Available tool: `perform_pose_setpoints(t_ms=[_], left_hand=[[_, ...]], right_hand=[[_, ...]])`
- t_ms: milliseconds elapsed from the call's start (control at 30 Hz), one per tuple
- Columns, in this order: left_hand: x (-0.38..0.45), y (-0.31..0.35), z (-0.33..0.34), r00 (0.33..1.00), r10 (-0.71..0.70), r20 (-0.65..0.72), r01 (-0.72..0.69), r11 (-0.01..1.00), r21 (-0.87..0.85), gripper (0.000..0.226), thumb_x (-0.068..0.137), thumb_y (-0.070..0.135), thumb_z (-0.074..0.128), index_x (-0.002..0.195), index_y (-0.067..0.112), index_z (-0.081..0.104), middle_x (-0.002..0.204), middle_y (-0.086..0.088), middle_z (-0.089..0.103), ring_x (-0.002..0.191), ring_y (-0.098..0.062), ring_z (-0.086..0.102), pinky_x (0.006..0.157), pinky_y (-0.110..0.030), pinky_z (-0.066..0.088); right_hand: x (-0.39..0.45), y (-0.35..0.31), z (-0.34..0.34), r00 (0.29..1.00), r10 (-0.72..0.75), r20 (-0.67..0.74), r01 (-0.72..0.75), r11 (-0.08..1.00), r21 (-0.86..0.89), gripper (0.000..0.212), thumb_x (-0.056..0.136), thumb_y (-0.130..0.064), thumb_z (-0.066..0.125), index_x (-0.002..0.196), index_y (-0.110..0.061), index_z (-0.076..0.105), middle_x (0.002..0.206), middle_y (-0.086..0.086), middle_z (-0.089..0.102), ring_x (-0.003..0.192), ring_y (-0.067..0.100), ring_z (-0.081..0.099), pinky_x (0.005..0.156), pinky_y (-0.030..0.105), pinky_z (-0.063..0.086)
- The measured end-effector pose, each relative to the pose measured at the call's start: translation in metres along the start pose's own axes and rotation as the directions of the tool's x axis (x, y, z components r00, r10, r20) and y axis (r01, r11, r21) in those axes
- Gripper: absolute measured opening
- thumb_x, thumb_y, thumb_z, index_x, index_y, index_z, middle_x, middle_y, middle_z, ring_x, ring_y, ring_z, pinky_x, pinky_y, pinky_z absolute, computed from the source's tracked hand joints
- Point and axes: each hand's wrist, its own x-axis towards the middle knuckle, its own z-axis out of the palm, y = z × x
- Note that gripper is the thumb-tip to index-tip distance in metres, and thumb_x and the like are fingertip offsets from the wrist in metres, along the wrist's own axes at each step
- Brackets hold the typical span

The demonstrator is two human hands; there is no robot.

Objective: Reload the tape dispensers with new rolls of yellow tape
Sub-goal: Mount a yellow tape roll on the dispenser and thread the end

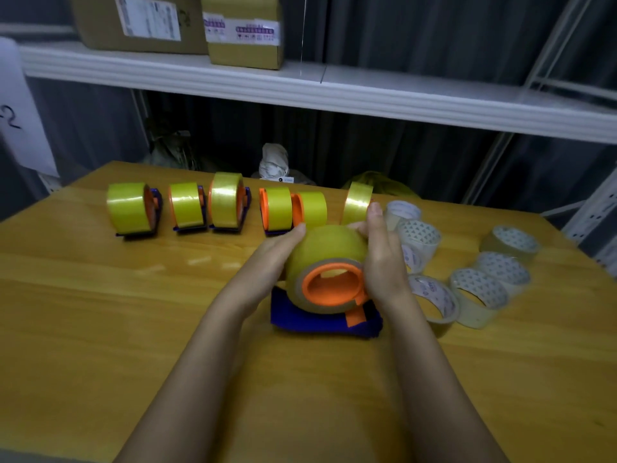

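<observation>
A yellow tape roll sits on an orange hub of a blue dispenser in the middle of the wooden table. My left hand holds the roll's left side, fingers curved around it. My right hand grips its right side, thumb over the top. Behind stands a row of several dispensers loaded with yellow tape, from the leftmost dispenser to one just behind my hands. A loose yellow roll stands upright at the row's right end.
Several clear or nearly used-up tape rolls lie at the right of the table. A white shelf with cardboard boxes runs above the far edge. Bags sit in the dark space behind the table.
</observation>
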Motion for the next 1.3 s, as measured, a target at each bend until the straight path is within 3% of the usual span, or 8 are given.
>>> perform_pose_setpoints(t_ms=[133, 300, 433, 533, 767, 1033, 1167, 1300], left_hand=[[-0.009, 0.013, -0.017, 0.977, -0.017, 0.215, 0.0, 0.997, 0.079, 0.029, 0.088, 0.045, 0.057, 0.101, 0.022, 0.069, 0.097, 0.002, 0.074, 0.093, -0.016, 0.068, 0.086, -0.028, 0.051], [-0.028, 0.014, -0.015, 0.972, -0.07, 0.222, 0.097, 0.989, -0.114, 0.024, 0.084, 0.031, 0.054, 0.09, 0.012, 0.067, 0.075, -0.006, 0.073, 0.066, -0.018, 0.069, 0.061, -0.023, 0.056], [-0.036, 0.002, -0.008, 0.978, -0.113, 0.176, 0.15, 0.966, -0.212, 0.046, 0.098, 0.028, 0.03, 0.083, 0.004, 0.066, 0.068, -0.008, 0.069, 0.063, -0.019, 0.066, 0.065, -0.026, 0.056], [-0.039, -0.001, -0.007, 0.996, -0.078, 0.048, 0.084, 0.985, -0.147, 0.033, 0.095, 0.03, 0.033, 0.086, 0.013, 0.06, 0.079, -0.007, 0.065, 0.076, -0.019, 0.061, 0.071, -0.029, 0.048], [-0.044, -0.019, -0.004, 0.993, 0.103, 0.065, -0.096, 0.99, -0.104, 0.033, 0.076, 0.028, 0.043, 0.105, 0.034, 0.058, 0.086, 0.016, 0.067, 0.083, -0.005, 0.063, 0.07, -0.021, 0.051], [-0.046, -0.006, -0.001, 0.996, -0.068, 0.05, 0.079, 0.96, -0.269, 0.046, 0.096, 0.016, 0.029, 0.074, 0.004, 0.067, 0.065, -0.012, 0.066, 0.058, -0.018, 0.063, 0.055, -0.023, 0.053], [-0.044, -0.015, 0.001, 1.0, 0.017, -0.025, -0.021, 0.984, -0.179, 0.032, 0.081, 0.025, 0.041, 0.093, 0.004, 0.062, 0.076, -0.009, 0.064, 0.073, -0.024, 0.06, 0.066, -0.03, 0.05], [-0.046, -0.021, 0.001, 0.993, 0.118, -0.003, -0.117, 0.975, -0.187, 0.034, 0.071, 0.022, 0.041, 0.099, 0.022, 0.06, 0.072, 0.01, 0.067, 0.07, -0.007, 0.063, 0.062, -0.021, 0.05]], right_hand=[[0.003, -0.008, 0.001, 0.964, -0.151, 0.219, 0.17, 0.983, -0.069, 0.056, 0.097, -0.045, 0.036, 0.082, -0.001, 0.068, 0.077, 0.016, 0.067, 0.074, 0.018, 0.064, 0.067, 0.027, 0.049], [-0.002, -0.002, 0.019, 0.939, -0.341, 0.039, 0.342, 0.928, -0.148, 0.047, 0.096, -0.042, 0.034, 0.079, -0.008, 0.062, 0.073, -0.001, 0.06, 0.071, 0.008, 0.057, 0.065, 0.027, 0.046], [-0.012, -0.004, 0.013, 0.988, -0.062, 0.143, 0.093, 0.971, -0.22, 0.041, 0.087, -0.061, 0.043, 0.108, -0.029, 0.059, 0.113, -0.004, 0.06, 0.107, 0.008, 0.054, 0.087, 0.027, 0.043], [-0.024, -0.003, 0.004, 0.892, 0.192, 0.41, -0.081, 0.959, -0.273, 0.082, 0.072, -0.075, 0.054, 0.143, -0.046, 0.025, 0.143, -0.016, 0.03, 0.13, 0.006, 0.031, 0.101, 0.029, 0.034], [-0.033, 0.008, 0.0, 0.844, 0.196, 0.499, -0.132, 0.978, -0.161, 0.11, 0.062, -0.045, 0.084, 0.144, -0.047, 0.011, 0.137, -0.006, 0.041, 0.123, 0.014, 0.051, 0.089, 0.022, 0.051], [-0.047, 0.006, -0.001, 0.801, -0.139, 0.583, 0.516, 0.656, -0.551, 0.111, 0.065, -0.044, 0.084, 0.143, -0.05, 0.005, 0.155, -0.022, 0.001, 0.146, 0.009, 0.005, 0.115, 0.04, 0.03], [-0.048, 0.009, -0.001, 0.89, 0.074, 0.451, 0.084, 0.943, -0.321, 0.114, 0.062, -0.065, 0.077, 0.14, -0.061, -0.005, 0.154, -0.021, 0.007, 0.142, 0.007, 0.019, 0.109, 0.03, 0.032], [-0.046, 0.008, 0.0, 0.884, 0.15, 0.442, -0.036, 0.966, -0.257, 0.103, 0.066, -0.059, 0.076, 0.145, -0.05, 0.01, 0.138, -0.014, 0.031, 0.13, 0.012, 0.041, 0.096, 0.026, 0.047]])
